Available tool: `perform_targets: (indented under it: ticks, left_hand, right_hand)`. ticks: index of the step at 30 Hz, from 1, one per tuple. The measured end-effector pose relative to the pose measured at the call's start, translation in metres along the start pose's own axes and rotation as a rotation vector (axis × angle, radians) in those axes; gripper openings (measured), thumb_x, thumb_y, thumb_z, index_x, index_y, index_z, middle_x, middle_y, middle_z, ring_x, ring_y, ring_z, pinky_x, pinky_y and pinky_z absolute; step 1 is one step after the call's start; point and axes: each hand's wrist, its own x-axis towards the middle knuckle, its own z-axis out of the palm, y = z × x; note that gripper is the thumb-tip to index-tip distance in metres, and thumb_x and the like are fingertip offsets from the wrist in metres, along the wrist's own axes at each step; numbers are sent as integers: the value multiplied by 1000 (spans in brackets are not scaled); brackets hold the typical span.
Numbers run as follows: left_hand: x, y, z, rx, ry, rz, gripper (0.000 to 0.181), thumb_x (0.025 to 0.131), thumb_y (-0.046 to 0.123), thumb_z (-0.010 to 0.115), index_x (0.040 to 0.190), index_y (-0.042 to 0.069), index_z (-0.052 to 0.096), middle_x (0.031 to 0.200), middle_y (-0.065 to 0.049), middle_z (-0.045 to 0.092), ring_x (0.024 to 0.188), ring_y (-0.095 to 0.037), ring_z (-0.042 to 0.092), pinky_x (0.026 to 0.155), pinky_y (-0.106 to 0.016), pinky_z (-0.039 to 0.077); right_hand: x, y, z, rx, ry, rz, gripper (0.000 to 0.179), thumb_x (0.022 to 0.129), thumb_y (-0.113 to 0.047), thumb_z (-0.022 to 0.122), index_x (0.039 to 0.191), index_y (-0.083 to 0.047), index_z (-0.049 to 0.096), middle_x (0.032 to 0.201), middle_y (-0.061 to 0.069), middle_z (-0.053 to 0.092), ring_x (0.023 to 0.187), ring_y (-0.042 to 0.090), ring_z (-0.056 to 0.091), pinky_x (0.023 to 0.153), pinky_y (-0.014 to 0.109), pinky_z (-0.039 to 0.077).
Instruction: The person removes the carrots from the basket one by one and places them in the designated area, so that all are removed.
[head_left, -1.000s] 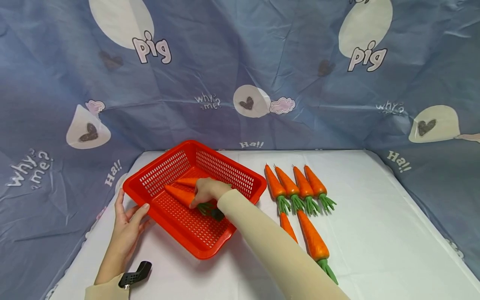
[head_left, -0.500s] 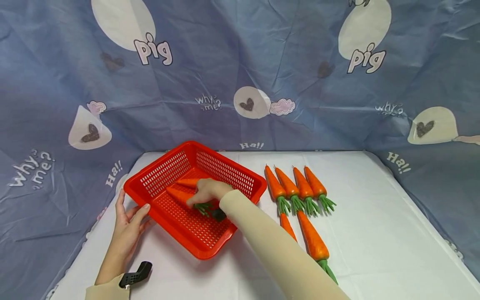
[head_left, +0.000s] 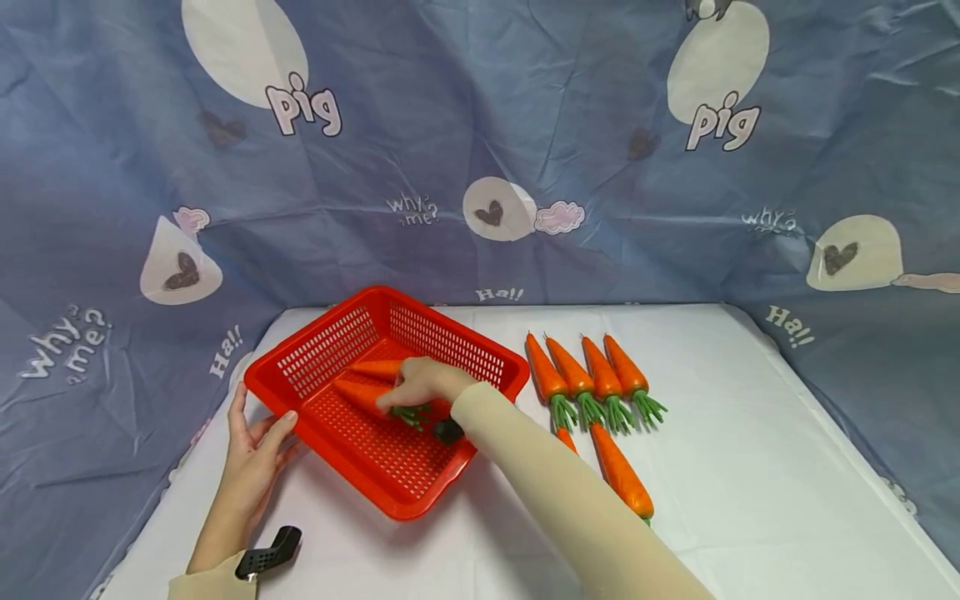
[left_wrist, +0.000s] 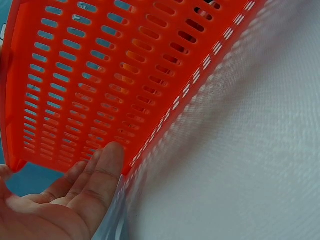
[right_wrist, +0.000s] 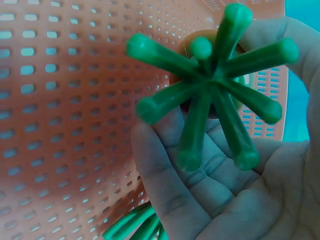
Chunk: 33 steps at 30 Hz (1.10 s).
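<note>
A red plastic basket (head_left: 360,446) with slotted sides stands at an angle on the table's left half. My left hand (head_left: 255,458) grips its left corner, thumb on the rim; in the left wrist view, fingers (left_wrist: 102,175) press against the slotted wall from outside. Inside the basket my right hand (head_left: 423,383) holds the front carrot (head_left: 360,393) near its leafy end. The right wrist view shows that carrot's green stems (right_wrist: 210,85) between thumb and fingers. A second carrot (head_left: 377,369) lies just behind it, its leafy end hidden by the hand.
Right of the basket, several carrots (head_left: 587,371) lie side by side on the white tablecloth (head_left: 750,467), tips away from me. Another carrot (head_left: 621,471) lies below them, and one more (head_left: 566,439) is mostly hidden by my right sleeve. A blue printed cloth (head_left: 480,150) hangs behind the table.
The front carrot has shifted slightly within the basket, its leafy end swinging a little back and right with my right hand. My left hand keeps its place on the corner.
</note>
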Motion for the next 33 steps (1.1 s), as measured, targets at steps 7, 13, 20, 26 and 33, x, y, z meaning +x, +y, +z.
perform_targets:
  ticks: [7,13,20,26,33]
  left_hand:
    - [0,0,1,-7,-7,6,97,110,24,62,169,47,-11,129,8,55,98,2,72,85,-19,62]
    - [0,0,0,10,-12,4,97,110,26,62,169,48,-12,132,8,52,99,3,72,86,-17,62]
    - [-2,-1,0,26,-14,3,96,110,27,61,169,47,-12,135,4,50,103,5,68,86,-16,61]
    - [-2,0,1,23,-12,11,95,110,26,61,169,48,-11,138,3,49,104,6,68,86,-16,61]
    - [-4,0,2,25,-16,30,95,111,25,61,169,46,-11,134,8,53,102,6,69,85,-17,62]
  right_hand:
    - [-4,6,-5,7,10,-48,32,89,-46,78,86,-16,70,75,-3,53,77,13,54,69,24,46]
    - [-9,5,-10,-29,18,-96,49,92,-41,73,59,-22,42,60,-9,30,58,9,32,59,25,32]
    - [-13,3,-16,-13,29,-102,51,93,-42,74,60,-22,40,59,-9,31,56,9,33,57,24,32]
    - [-21,4,-24,45,3,-138,51,94,-41,75,59,-22,43,56,-7,35,53,10,32,54,28,31]
    - [-31,9,-34,91,-8,-211,44,95,-40,72,61,-20,51,58,-6,44,55,11,40,55,29,36]
